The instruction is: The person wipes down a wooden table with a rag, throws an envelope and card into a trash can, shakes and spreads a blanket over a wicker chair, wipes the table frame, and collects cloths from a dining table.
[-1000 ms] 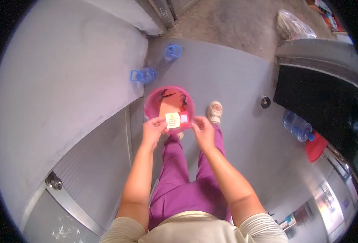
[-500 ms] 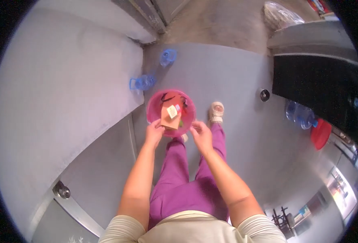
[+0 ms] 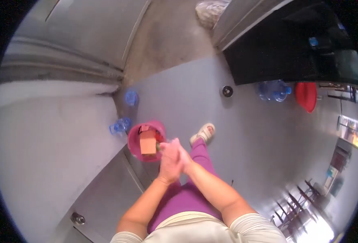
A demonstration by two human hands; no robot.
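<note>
We see a pink bin (image 3: 134, 141), an orange box (image 3: 148, 142), blue-tinted bottles (image 3: 131, 97), a grey floor (image 3: 179, 93), a black panel (image 3: 280, 48), a cream shoe (image 3: 203, 133), plain purple trousers (image 3: 187, 204) and a plain cream shirt (image 3: 203, 231).

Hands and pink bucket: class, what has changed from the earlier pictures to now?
The left hand let go of the small yellow-and-red packet, which can't be made out now, and met the right hand by the right edge of the pink bucket. The camera view turned. The orange cardboard is still in the bucket, the blue bottles still near it.
</note>
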